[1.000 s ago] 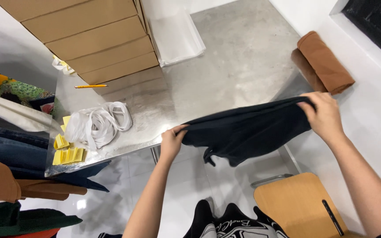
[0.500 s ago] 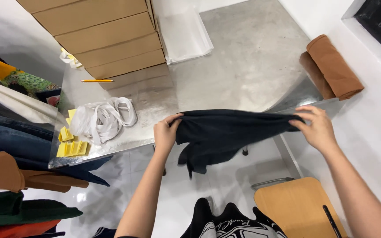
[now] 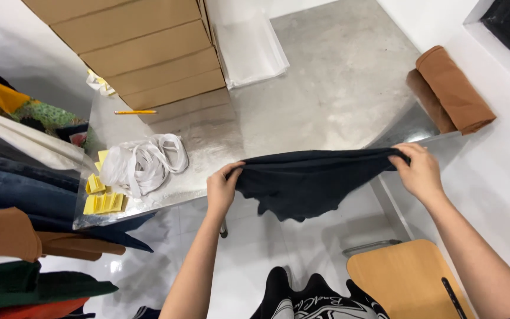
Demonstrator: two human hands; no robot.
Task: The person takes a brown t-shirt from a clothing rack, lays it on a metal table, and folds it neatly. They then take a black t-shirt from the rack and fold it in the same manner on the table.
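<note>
Left hand (image 3: pixel 222 188) and right hand (image 3: pixel 420 171) each pinch one end of a dark garment (image 3: pixel 311 180), stretched over the table's (image 3: pixel 326 88) edge; its middle sags, not yet laid flat.

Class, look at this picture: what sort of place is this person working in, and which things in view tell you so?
Probably a clothing packing or stock room. Folded garments lie stacked at the left, flat cardboard boxes and clear plastic bags sit on the metal table, and both hands stretch a dark garment over its edge.
</note>
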